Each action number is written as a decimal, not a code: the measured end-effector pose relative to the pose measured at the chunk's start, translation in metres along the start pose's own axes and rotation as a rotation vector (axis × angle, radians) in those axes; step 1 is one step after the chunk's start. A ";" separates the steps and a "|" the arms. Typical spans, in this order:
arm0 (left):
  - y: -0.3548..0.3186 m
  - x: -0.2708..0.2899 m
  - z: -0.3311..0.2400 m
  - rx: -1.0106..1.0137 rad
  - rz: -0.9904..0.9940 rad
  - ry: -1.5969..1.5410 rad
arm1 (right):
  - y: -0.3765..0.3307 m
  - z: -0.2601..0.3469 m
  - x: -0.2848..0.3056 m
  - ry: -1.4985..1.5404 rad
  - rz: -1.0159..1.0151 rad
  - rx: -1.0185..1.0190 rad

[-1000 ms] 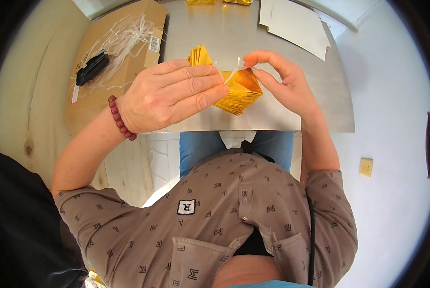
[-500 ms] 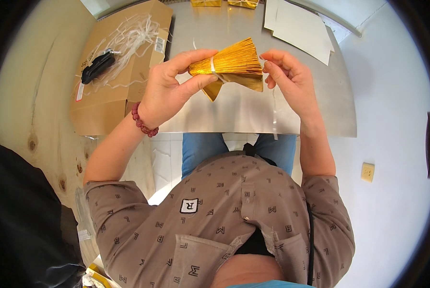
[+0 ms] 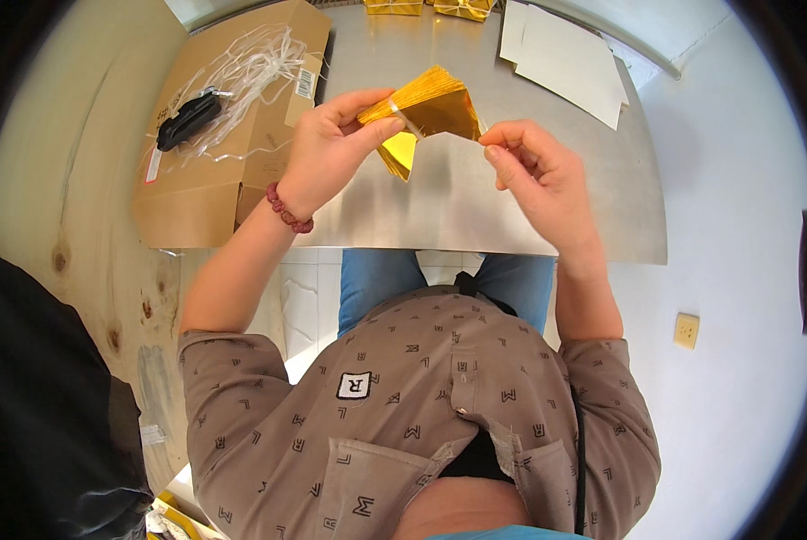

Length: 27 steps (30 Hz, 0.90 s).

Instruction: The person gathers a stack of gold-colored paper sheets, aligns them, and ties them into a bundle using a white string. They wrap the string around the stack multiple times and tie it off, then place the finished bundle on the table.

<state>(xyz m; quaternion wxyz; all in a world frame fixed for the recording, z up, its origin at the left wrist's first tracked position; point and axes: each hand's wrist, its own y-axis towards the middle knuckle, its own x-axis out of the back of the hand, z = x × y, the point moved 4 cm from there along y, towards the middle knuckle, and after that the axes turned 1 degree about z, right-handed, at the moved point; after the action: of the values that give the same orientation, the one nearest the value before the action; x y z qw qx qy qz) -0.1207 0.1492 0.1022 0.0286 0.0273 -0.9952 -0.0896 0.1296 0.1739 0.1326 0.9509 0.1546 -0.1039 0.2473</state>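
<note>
My left hand point(image 3: 336, 148) grips a pleated bundle of shiny gold paper point(image 3: 448, 110) above the metal table, thumb on the near side. The bundle is pinched narrow near my fingers and fans out on both sides. A thin white ribbon point(image 3: 393, 105) wraps its narrow part. My right hand point(image 3: 540, 171), to the right of the bundle, is closed in a pinch on the ribbon's loose end, which stretches across from the bundle. My fingers hide where the ribbon is fastened.
A cardboard box point(image 3: 207, 202) at the left carries a tangle of white ribbons point(image 3: 264, 67) and a black stapler-like tool point(image 3: 189, 120). White sheets point(image 3: 570, 67) lie at the table's point(image 3: 592, 216) back right. Gold packets point(image 3: 462, 8) sit at the far edge.
The bundle has tilted in my left hand, showing more of its smooth gold face. My right hand has moved slightly down and left, drawing the ribbon out sideways.
</note>
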 end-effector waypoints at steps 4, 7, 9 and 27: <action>0.006 -0.007 0.008 -0.022 -0.054 -0.074 | -0.002 0.010 -0.012 -0.130 0.010 0.222; 0.007 -0.012 0.011 -0.019 -0.071 -0.122 | 0.001 0.014 -0.018 -0.178 0.004 0.328; 0.007 -0.015 0.013 -0.006 -0.074 -0.139 | 0.003 0.017 -0.019 -0.257 -0.001 0.371; 0.006 -0.023 0.016 0.067 -0.032 -0.186 | 0.019 0.015 -0.021 -0.369 -0.128 0.470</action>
<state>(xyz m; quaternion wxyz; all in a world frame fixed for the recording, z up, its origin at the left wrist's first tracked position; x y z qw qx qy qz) -0.0994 0.1593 0.0863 -0.0664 0.0358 -0.9954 -0.0590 0.1004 0.1756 0.1461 0.8676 0.4191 -0.2049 0.1721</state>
